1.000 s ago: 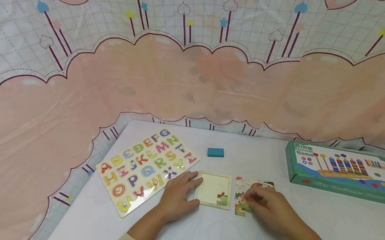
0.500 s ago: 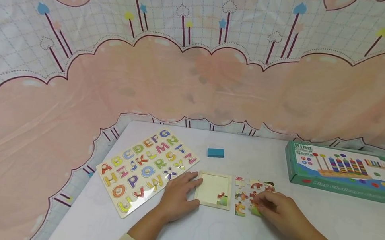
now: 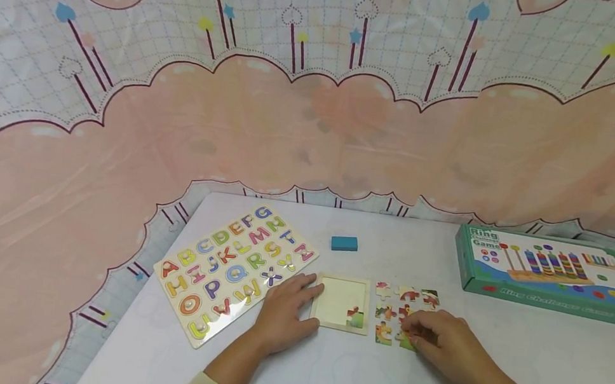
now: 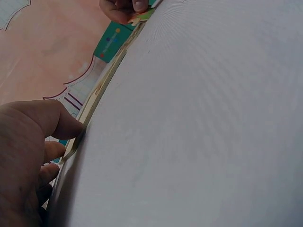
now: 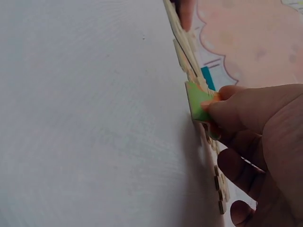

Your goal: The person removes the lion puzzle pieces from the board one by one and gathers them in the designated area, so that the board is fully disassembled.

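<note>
My right hand (image 3: 447,344) pinches a green jigsaw piece (image 5: 198,101) with some orange on it, between thumb and fingers. In the right wrist view the piece is tilted, close to the tabletop. Several loose jigsaw pieces (image 3: 385,312) lie in rough columns right of a square wooden puzzle tray (image 3: 338,328). One piece (image 3: 355,317) sits in the tray's lower right corner. My left hand (image 3: 286,311) is at the tray's left side, fingers spread. In the left wrist view its thumb (image 4: 71,126) touches the tray's edge. My right fingers partly hide the held piece in the head view.
An alphabet board (image 3: 234,273) with colourful letters lies at the left, close to my left hand. A blue block (image 3: 344,243) sits behind the tray. At the back right stands a green Ring Challenge Game box (image 3: 556,277). A patterned curtain (image 3: 315,129) hangs behind the white table.
My right hand has shifted right over the loose pieces with the green jigsaw piece, uncovering pieces near the tray. Over the last half second it moved little. My left hand stays put.
</note>
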`<state>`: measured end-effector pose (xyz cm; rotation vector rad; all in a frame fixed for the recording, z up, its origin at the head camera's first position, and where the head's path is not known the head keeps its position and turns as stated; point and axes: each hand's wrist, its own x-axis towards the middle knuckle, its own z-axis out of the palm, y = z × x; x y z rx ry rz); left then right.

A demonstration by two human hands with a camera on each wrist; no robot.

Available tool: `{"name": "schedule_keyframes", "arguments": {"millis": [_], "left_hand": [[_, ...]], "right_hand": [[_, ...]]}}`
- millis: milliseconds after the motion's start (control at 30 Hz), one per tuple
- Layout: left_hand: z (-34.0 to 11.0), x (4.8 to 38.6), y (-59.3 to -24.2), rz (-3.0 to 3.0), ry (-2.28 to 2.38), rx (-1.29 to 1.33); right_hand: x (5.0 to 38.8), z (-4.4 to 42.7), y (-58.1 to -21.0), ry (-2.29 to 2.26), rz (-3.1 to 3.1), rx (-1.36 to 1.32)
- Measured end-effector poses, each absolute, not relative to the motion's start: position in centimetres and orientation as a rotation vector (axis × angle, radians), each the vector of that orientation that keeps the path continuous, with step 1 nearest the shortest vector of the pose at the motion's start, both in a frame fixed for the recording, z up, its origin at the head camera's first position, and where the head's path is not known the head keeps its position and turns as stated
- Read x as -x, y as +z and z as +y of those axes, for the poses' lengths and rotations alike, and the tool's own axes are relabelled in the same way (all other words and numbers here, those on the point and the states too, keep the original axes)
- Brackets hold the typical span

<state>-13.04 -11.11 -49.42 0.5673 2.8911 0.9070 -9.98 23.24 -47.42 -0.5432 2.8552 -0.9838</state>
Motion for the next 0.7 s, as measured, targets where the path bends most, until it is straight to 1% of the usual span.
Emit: {"name": "schedule_keyframes", "arguments": {"millis": [167,533,700], "left_hand": [[-11.08,13.09,-49.46,2.899,0.91,-0.579],[-11.05,13.15,-49.48,2.903,0.906,-0.588],[-11.09,13.1,-49.54,2.905,0.914,-0.59]], "right_hand": [[9.82,23.08,-47.77,-0.867,2.981,0.563],[9.84,23.09,-47.91,-0.842,2.991,0.543],[9.85,23.13,-47.91,-0.83,2.992,0.575]]}}
